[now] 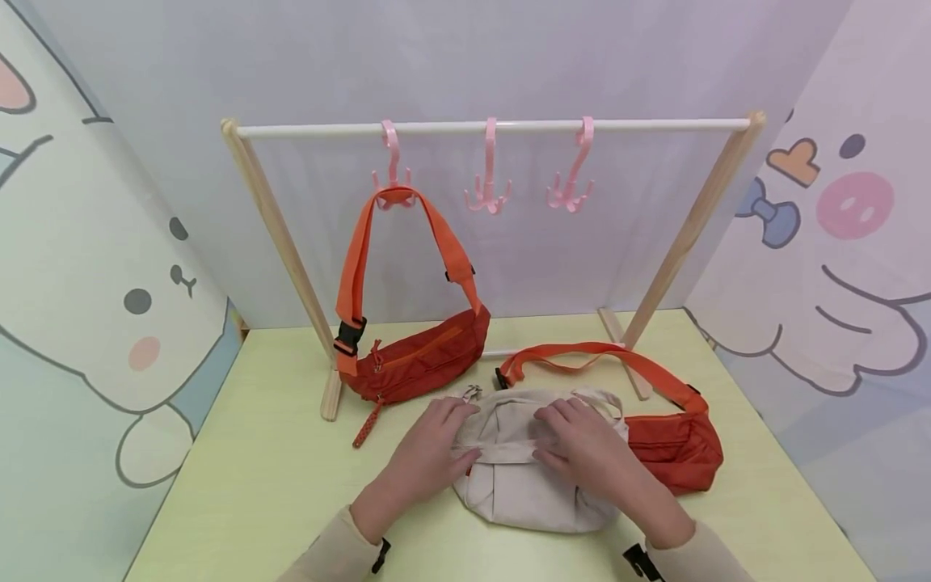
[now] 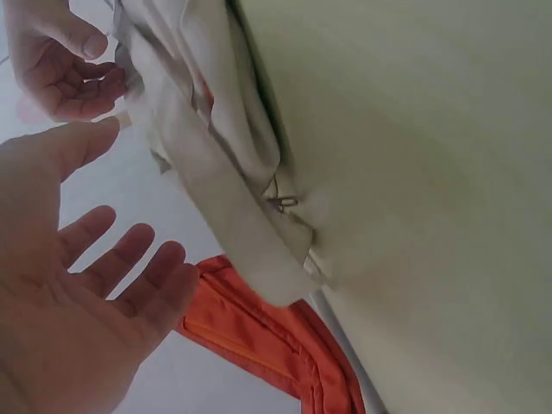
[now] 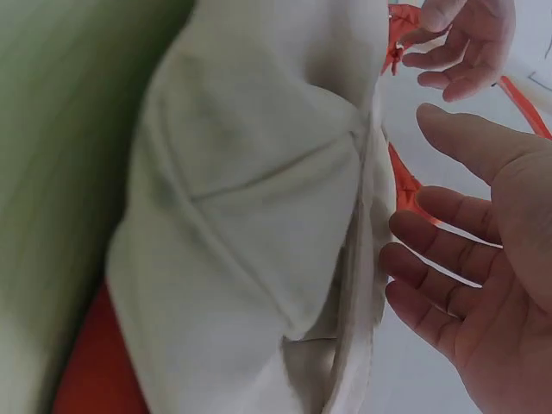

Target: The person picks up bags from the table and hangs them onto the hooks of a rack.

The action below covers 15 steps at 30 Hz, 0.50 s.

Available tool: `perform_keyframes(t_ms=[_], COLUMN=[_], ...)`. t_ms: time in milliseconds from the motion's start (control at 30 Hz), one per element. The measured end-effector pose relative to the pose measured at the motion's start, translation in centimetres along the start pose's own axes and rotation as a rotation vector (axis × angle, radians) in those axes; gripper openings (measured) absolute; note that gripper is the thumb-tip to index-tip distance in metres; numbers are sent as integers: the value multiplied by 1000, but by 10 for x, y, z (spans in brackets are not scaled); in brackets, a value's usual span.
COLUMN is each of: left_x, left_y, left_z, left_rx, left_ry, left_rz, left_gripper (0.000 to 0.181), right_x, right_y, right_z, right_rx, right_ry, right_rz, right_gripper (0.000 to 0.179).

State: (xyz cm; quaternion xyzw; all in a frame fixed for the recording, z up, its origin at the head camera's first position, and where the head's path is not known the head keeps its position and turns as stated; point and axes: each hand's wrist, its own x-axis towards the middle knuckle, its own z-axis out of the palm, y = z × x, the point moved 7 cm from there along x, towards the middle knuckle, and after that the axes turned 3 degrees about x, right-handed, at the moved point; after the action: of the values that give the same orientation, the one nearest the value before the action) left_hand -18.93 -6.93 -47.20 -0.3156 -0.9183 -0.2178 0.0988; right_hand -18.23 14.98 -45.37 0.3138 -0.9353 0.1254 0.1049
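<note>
A beige fabric bag (image 1: 524, 493) lies on the table, its strap (image 2: 224, 198) folded along the top and a small metal clasp (image 2: 283, 202) at one end. Over the bag's left side is my left hand (image 1: 431, 449), fingers loosely bent with nothing gripped. My right hand (image 1: 585, 444) is over the bag's right part, its fingers (image 3: 423, 267) spread and relaxed beside the fabric. Whether the fingertips touch the cloth is hard to tell. Partly under the beige bag, a red waist bag (image 1: 672, 453) with an orange strap (image 1: 582, 352) lies on the right.
A rack with a white bar (image 1: 313, 131) and wooden legs (image 1: 684, 242) stands behind. On it hang pink hooks (image 1: 489, 174) (image 1: 575, 174); the left pink hook (image 1: 391, 153) carries another red waist bag (image 1: 422, 360) by its strap. Cartoon-printed walls flank the yellow table (image 1: 269, 477).
</note>
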Motion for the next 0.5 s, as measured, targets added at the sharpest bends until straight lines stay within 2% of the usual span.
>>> perform_keyframes(t_ms=[267,500], left_x=[0,0], left_y=[8,8], left_z=[23,34], left_rx=[-15,7], left_ry=[-110,-177], left_rz=[8,-4], left_gripper=[55,56], right_x=[-9,-11], right_y=[3,3], right_z=[7,11], right_rx=[-24,-39], right_ry=[-27,-70], right_rz=[-2,14], right_gripper=[49,47])
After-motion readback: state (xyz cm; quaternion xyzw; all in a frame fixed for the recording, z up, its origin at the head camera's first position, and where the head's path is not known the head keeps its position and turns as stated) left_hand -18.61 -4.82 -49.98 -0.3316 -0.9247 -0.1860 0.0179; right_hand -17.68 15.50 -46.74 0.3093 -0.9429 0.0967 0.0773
